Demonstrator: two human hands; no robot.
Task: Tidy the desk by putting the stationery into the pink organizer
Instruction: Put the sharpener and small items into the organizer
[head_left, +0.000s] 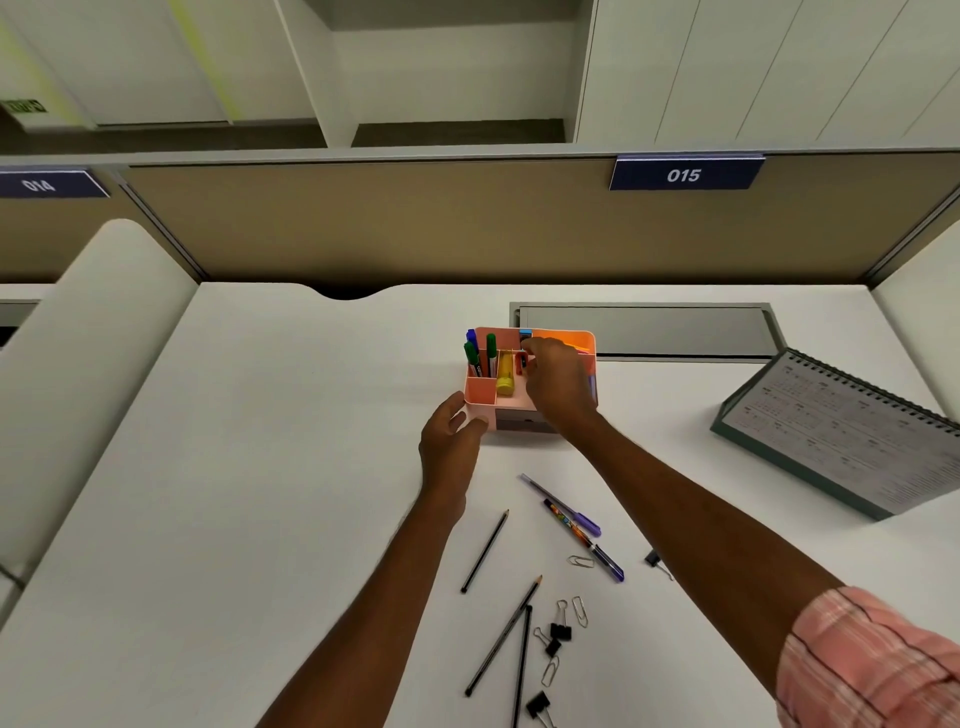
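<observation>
The white desk (234, 467) lies open along its left edge and far-left corner. Thin dark pencils (485, 551), black binder clips (560, 631) and purple pens (584, 522) litter the front edge. A grey spiral-bound calendar (841, 431) blocks the right edge. Mid-desk stands the pink plastic organizer (480, 397) (left hand (449, 441) gripping its near-left corner, right hand (558, 384) pinching a small red item (521, 364) above it).

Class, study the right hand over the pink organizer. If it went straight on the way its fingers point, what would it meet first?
Probably the yellow tube just left of the right hand, which pinches a small red item; then the green markers. Depth is unclear.
</observation>
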